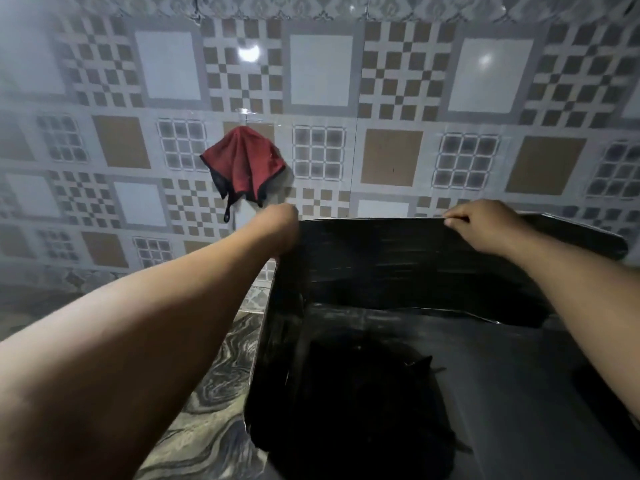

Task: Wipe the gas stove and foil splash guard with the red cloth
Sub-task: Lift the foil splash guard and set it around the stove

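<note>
Now the right hand pinches the splash guard's top edge; the left hand grips its corner, fingers hidden.

Red cloth w/ black trim; wall tiles tan/white/grey checks; splash guard black; counter grey marble swirls.
</note>
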